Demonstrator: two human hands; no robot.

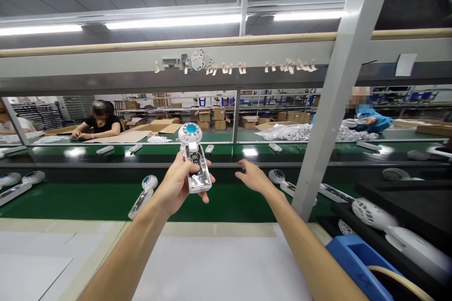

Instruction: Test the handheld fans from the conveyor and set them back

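My left hand (178,183) is wrapped round a white handheld fan (198,174), thumb across its front. The fan stands upright, its round vented head with a blue centre at the top. Its handle shows a circuit board with small yellow squares. Over the green conveyor belt (226,204) my right hand (254,176) reaches out with nothing in it, fingers apart and slightly bent. Close to its right, a similar fan (277,177) lies on the belt. Another fan (143,197) lies left of my left hand.
A slanted grey post (325,117) stands right of my right arm. At the lower right are a blue bin (356,263) and black foam (406,202) with white fans. White sheets (212,268) cover the near table. Two co-workers (102,120) (369,113) sit across the belt.
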